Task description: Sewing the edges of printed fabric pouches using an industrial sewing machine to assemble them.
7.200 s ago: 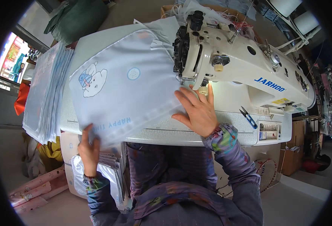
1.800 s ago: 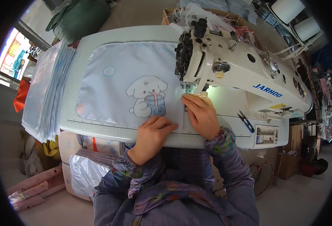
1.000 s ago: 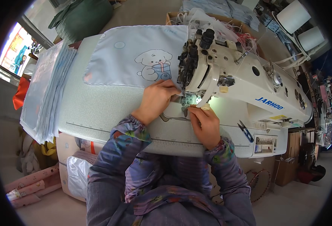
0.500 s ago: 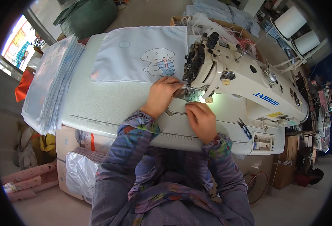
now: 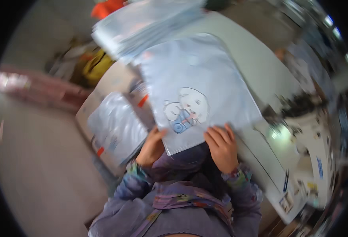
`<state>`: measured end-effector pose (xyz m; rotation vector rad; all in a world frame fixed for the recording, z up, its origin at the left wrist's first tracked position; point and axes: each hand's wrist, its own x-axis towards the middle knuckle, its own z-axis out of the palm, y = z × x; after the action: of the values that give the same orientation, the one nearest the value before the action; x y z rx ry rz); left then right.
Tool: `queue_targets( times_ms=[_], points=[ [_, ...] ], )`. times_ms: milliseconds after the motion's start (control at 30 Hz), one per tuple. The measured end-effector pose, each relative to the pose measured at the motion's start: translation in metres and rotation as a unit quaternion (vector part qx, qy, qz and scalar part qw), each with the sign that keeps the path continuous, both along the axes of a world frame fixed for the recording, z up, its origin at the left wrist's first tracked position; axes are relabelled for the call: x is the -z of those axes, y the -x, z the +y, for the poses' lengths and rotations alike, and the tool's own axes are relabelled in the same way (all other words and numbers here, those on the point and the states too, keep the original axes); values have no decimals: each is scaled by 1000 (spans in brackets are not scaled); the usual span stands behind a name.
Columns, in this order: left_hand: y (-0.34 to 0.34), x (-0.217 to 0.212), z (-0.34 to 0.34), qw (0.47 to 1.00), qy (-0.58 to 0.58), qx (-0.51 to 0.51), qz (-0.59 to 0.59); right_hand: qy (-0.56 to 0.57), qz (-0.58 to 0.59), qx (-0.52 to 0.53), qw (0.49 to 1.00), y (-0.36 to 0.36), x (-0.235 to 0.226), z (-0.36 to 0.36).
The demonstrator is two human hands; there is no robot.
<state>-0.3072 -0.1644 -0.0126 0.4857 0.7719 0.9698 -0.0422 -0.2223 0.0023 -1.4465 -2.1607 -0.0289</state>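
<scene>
A pale blue fabric panel [image 5: 197,71], printed with a white puppy hugging a blue cup, stretches across the middle of the picture. Its near corner hangs past the table edge, over my lap. My left hand [image 5: 152,148] is closed on the panel's left edge near that corner, partly behind the cloth. On the near right edge, my right hand [image 5: 223,148] pinches the cloth with its fingers on top; the thumb is hidden. Over to the right stands a white sewing machine [image 5: 314,146], its work light glowing, away from both hands.
A stack of similar panels [image 5: 142,23] lies at the table's far left. Below the table edge at left, another pile of panels [image 5: 116,122] rests on a printed carton. Small blue snips [image 5: 286,181] and a parts tray [image 5: 286,203] sit by the machine.
My view has swung left. The panel has come away from the machine's needle area toward me, turned, and both hands now hold its near edges. Motion blurs the scene.
</scene>
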Motion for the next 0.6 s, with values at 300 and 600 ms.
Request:
queue_targets(
  times_ms=[300, 600],
  points=[
    [298, 241, -83, 615, -270, 22, 740, 121, 98, -148, 977, 69, 9, -55],
    [414, 305, -69, 429, -19, 200, 881, 170, 123, -58, 976, 38, 26, -57]
  ],
)
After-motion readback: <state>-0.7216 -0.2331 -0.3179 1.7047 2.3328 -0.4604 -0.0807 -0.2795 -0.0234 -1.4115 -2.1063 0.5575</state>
